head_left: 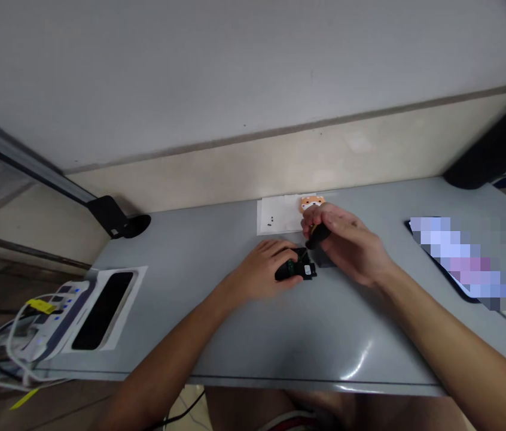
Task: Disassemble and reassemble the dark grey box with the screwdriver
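My left hand (266,269) lies on the grey table with its fingers closed around a small black device (295,268). Green circuit board shows inside the device, and a white label sits on its near end. Just to the right, my right hand (347,239) grips a screwdriver (318,235) with a dark handle, tilted down toward the device. Whether its tip touches a screw is too small to tell. A flat dark piece (328,261) lies partly hidden under my right hand. Behind, a white paper sheet (286,209) carries several tiny dark bits.
An orange and white animal-face item (312,202) rests at the paper's right end. On the right lies a phone (459,263) with a cable. At left are another phone (104,311), a power strip (62,317) with tangled cables, and a black stand (118,221). A wall rises behind the table.
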